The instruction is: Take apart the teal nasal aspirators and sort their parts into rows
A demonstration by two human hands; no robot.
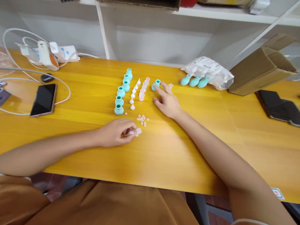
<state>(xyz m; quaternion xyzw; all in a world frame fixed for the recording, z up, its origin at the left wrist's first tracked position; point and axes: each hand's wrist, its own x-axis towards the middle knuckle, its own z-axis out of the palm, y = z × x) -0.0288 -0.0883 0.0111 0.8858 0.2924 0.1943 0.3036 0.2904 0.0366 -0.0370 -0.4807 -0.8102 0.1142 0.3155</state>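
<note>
The left hand (116, 132) curls shut on a small pale pink piece (137, 132), mostly hidden by its fingers, so its shape is unclear. Just beyond that pinch lies a scatter of tiny pink discs (142, 119), too small to count. The right hand (168, 103) lies spread and slack, its fingertips touching one teal bulb (156, 84). Left of it run a row of six teal bulbs (119, 101), a line of white cones (133, 96) and a pink stack (143, 90). Three more teal pieces (194, 81) poke from a plastic bag (208, 71) further right. A phone (44, 99) lies well left on the yellow table (188, 158).
</note>
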